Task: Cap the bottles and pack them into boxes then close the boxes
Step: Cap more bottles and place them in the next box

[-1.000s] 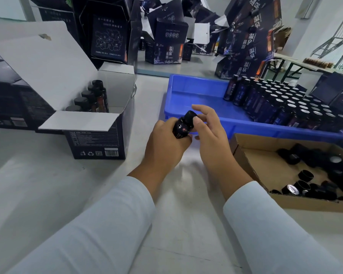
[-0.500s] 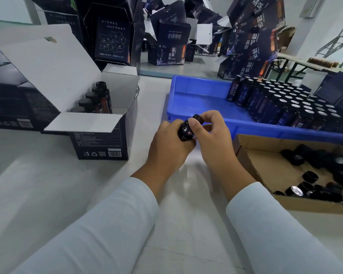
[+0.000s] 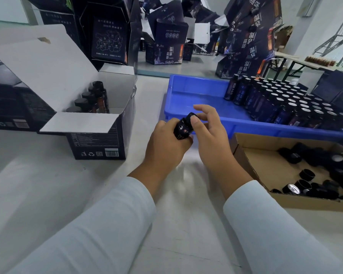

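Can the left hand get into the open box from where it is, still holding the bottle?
Probably yes. The box stands open-topped left of the left hand, flaps back, space free beside its packed bottles; bare table between.

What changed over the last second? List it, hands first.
The right hand closed its fingers round the cap, then opened them again, thumb and forefinger keeping the pinch. The left hand kept gripping the bottle. The open box, blue tray and cap carton stayed put.
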